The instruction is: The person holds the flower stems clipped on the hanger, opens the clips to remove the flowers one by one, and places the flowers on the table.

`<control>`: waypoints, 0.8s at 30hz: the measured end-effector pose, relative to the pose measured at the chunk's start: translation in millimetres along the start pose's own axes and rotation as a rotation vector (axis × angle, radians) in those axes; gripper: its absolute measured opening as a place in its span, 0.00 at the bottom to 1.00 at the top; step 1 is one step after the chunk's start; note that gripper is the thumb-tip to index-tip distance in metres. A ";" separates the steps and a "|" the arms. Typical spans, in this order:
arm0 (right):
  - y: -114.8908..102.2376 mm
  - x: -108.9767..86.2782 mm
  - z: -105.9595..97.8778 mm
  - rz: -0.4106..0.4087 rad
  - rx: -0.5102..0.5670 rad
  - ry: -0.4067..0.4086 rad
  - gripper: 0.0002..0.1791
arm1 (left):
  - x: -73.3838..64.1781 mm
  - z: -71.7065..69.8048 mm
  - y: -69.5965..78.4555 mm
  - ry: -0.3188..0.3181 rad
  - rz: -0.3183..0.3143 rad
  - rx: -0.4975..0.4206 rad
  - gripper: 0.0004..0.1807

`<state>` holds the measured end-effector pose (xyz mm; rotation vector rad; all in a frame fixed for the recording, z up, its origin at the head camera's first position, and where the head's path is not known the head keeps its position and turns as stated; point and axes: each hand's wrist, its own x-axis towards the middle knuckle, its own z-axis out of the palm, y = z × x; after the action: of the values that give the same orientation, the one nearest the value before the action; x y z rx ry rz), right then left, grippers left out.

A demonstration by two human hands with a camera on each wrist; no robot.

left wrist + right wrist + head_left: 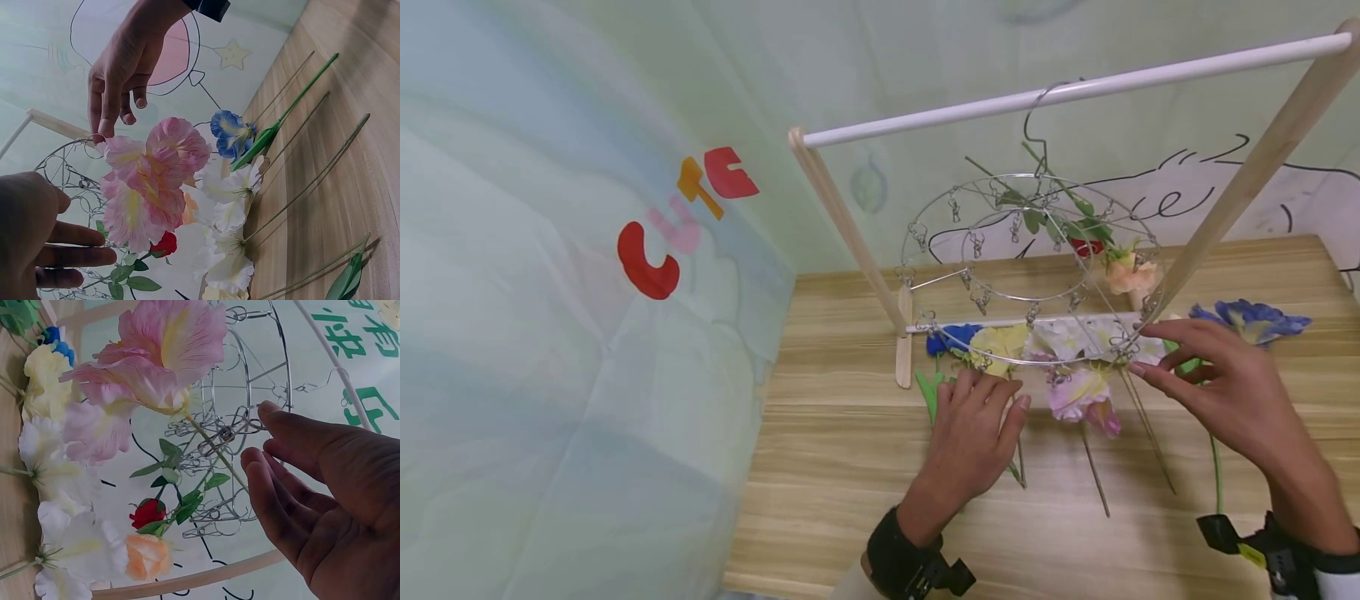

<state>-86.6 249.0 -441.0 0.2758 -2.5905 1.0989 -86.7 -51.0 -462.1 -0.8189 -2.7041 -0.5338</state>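
Observation:
A round wire clip hanger (1037, 297) hangs by its hook over the white bar of a wooden rack. On its front side a pink artificial flower (156, 181) with yellow centers hangs at a clip (225, 432); its green stem crosses the clip. My right hand (1232, 387) is at that clip, thumb and fingertips spread on either side of it with a gap between. Just below the ring's front left, my left hand (973, 433) has loosely extended, parted fingers, holding nothing. A red rose (149, 514) and a peach rose (149, 555) are at the hanger's far side.
Blue (953, 339), yellow (1000, 348) and white flowers (69, 537) lie along the rack's lower bar, stems pointing toward me. A purple-blue flower (1255, 321) lies at the right on the wooden table (820, 467). The rack's posts (850, 225) flank the hanger.

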 end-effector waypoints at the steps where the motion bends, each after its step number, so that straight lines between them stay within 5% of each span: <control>1: 0.1 0.7 0.5 -0.001 -0.003 -0.004 0.27 | 0.0 0.0 0.2 0.002 0.001 0.003 0.23; 24: -1.3 4.7 16.5 -0.091 0.093 -0.053 0.21 | 0.1 -3.2 -1.1 0.004 -0.001 -0.028 0.23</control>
<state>-94.1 235.9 -449.3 0.4460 -2.5482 1.1965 -86.9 -53.1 -459.5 -0.8223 -2.6997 -0.5739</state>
